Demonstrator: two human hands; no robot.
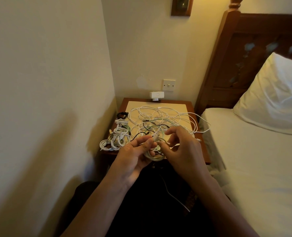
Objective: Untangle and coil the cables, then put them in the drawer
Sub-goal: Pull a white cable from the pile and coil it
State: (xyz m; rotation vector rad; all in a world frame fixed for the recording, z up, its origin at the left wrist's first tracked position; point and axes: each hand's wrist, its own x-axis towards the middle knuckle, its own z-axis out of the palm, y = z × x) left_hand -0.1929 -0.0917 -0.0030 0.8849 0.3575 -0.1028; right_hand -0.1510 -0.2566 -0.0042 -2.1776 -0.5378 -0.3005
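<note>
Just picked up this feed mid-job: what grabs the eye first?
A loose tangle of white cables sprawls across the bedside table, centre frame. In front of it, the left hand and right hand grip a small coil. Finished bundles sit along the table's left edge.

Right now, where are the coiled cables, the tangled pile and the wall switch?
coiled cables [115,141]: head view, a white coil
tangled pile [158,115]: head view, its middle loops
wall switch [169,85]: head view, plate's centre
</note>
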